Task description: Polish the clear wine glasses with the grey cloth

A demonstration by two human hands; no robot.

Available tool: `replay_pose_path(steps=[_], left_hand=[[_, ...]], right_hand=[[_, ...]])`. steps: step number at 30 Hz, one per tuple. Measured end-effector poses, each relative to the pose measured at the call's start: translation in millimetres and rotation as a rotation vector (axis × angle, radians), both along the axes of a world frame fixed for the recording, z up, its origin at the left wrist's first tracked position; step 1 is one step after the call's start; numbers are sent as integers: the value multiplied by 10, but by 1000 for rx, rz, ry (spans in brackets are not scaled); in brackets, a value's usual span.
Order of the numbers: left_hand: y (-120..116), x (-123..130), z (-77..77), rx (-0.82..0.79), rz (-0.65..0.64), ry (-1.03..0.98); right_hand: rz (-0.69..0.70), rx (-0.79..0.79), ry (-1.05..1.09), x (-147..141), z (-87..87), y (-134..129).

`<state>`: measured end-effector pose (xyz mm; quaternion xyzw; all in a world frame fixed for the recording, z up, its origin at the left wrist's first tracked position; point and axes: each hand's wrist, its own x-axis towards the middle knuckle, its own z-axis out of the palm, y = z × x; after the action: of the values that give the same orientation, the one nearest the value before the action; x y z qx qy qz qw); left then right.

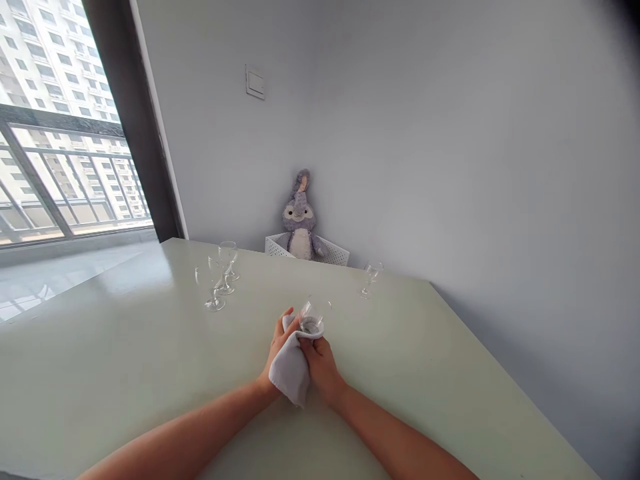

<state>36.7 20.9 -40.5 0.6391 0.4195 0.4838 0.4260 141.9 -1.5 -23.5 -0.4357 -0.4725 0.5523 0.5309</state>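
A clear wine glass (311,312) is tilted away from me above the table, its bowl pointing up and forward. A light grey cloth (291,375) wraps round its lower part and hangs down between my wrists. My left hand (278,343) is closed on the cloth at the left side of the glass. From the right, my right hand (323,363) grips the glass low down through the cloth, thumb pressed near the cloth's edge. The stem and foot are hidden by the cloth and fingers.
Three clear glasses (215,303) stand grouped at the left of the pale green table (150,360). Another stemmed glass (371,273) stands at the back right. Behind the table edge, a plush toy (300,220) sits in a white basket (336,253) against the wall.
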Motion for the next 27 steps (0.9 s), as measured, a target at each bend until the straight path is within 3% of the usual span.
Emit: replay_pose_path(steps=[4, 7, 9, 11, 13, 15, 18, 20, 22, 24, 27], left_hand=[[22, -65, 159, -238, -155, -310], [62, -138, 262, -418, -302, -494], [91, -179, 293, -453, -365, -518], [106, -201, 307, -436, -370, -483], [102, -196, 319, -384, -281, -441], [84, -170, 334, -345, -157, -420], [54, -121, 353, -330, -33, -470], [41, -105, 364, -331, -7, -521], [37, -112, 382, -312, 14, -535], [38, -138, 409, -271, 10, -514], [49, -188, 452, -191, -118, -514]], right_hand=[[51, -67, 104, 93, 9, 81], [270, -187, 180, 187, 1, 112], [395, -263, 190, 247, -7, 124], [471, -267, 112, 304, 6, 140], [487, -167, -130, 349, 44, 161], [369, 48, -533, 373, 87, 182], [-12, 481, -1145, 365, 115, 199], [-192, 689, -1350, 350, 114, 197], [-239, 776, -1366, 347, 123, 186], [-160, 746, -1224, 360, 157, 170], [90, 463, -785, 391, 236, 162]])
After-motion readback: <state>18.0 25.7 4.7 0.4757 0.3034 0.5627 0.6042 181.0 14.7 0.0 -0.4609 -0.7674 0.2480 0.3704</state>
